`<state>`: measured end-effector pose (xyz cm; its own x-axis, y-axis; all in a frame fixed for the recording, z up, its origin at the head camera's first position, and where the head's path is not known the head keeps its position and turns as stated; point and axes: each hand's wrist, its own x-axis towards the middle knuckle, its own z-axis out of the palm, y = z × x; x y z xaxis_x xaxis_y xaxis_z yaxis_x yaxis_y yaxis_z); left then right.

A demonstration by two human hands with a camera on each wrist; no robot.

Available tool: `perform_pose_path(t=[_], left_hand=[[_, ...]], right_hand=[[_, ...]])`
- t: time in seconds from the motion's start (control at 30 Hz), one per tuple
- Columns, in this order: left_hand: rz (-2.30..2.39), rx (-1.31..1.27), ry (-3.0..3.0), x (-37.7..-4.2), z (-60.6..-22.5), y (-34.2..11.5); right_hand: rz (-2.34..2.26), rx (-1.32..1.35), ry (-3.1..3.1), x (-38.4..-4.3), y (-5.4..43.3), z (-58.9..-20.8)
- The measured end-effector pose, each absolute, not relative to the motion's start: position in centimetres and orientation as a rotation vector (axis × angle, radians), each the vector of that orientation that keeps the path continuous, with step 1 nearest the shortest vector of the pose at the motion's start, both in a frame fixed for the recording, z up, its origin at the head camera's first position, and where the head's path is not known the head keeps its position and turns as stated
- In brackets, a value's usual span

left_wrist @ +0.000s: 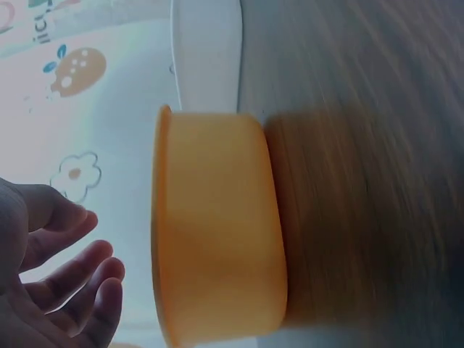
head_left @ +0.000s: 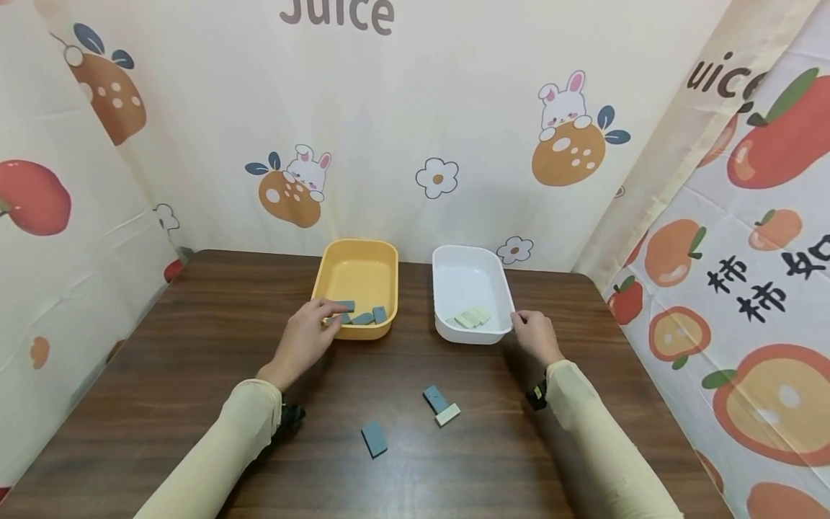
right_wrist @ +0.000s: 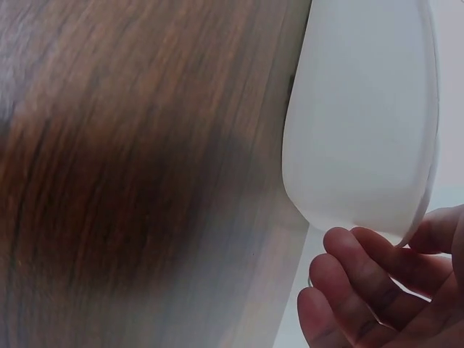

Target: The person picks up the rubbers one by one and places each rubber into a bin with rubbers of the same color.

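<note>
My left hand (head_left: 308,333) is over the near left corner of the yellow plastic bin (head_left: 359,249), fingers loosely bent. Nothing shows between its thumb and fingers in the left wrist view, where the hand (left_wrist: 61,268) is beside the bin's rim. Several flat blue-grey blocks (head_left: 379,314) lie at the bin's near end, partly covered by the fingers. With thumb and forefinger, my right hand (head_left: 535,334) pinches the rim of the white plastic bin (head_left: 467,270) at its near right corner. Several pale yellow-green blocks (head_left: 472,318) lie inside it.
On the brown wooden table (head_left: 311,447), a blue-grey block (head_left: 374,439) lies in front. To its right, a pale block (head_left: 447,414) touches or overlaps another blue-grey block (head_left: 434,397). A printed curtain (head_left: 389,108) hangs close behind both bins.
</note>
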<state>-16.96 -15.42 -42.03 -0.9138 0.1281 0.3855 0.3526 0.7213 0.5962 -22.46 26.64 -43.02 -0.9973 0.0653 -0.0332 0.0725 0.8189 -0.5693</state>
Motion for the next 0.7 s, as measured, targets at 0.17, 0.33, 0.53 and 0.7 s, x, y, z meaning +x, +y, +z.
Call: perform_pose_path(t=[0.17, 0.33, 0.53, 0.7], left_hand=[[-1.014, -0.447, -2.628, -16.3, -41.9, -14.7], [-1.014, -0.536, -2.673, -15.6, -41.6, -13.9], [-0.922, -0.685, -2.693, -14.7, -41.5, -13.2], [-0.904, -0.709, -2.767, -13.8, -42.0, -12.8]], right_hand=[[-0.944, 0.107, 2.998, -22.4, 26.7, -43.0], [-0.949, 0.116, 2.996, -22.4, 26.7, -43.0], [-0.963, 0.111, 2.996, -22.5, 26.8, -43.2], [-0.966, 0.127, 2.994, -22.4, 26.8, -43.2]])
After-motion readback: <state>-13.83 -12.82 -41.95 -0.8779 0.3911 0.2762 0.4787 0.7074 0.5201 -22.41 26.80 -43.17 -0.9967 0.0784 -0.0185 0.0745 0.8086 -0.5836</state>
